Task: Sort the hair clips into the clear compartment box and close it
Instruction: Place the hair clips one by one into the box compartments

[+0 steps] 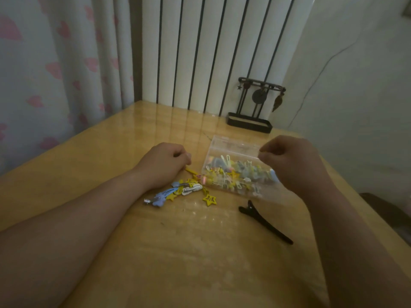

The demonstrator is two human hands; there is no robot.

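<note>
1. In my dim feed, a glossy yellow-wood table (200,252) fills the lower view.
2. Behind it, a white ribbed radiator (211,52) with dark gaps.
3. Left, a pale curtain (44,74) printed with pink hearts.
4. Right, a plain white wall (360,96); a thin cable (318,72) runs up it.
5. A dark metal stand (250,124) with hanging ornaments sits at the table's far edge.

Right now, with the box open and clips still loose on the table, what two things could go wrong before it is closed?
1. The clear box looks heaped with clips, so the lid, which the right hand seems to pinch, may not shut flat.
2. The black clip lies apart from the loose clips by the left hand; it could be overlooked, and looks long for the box.
</note>
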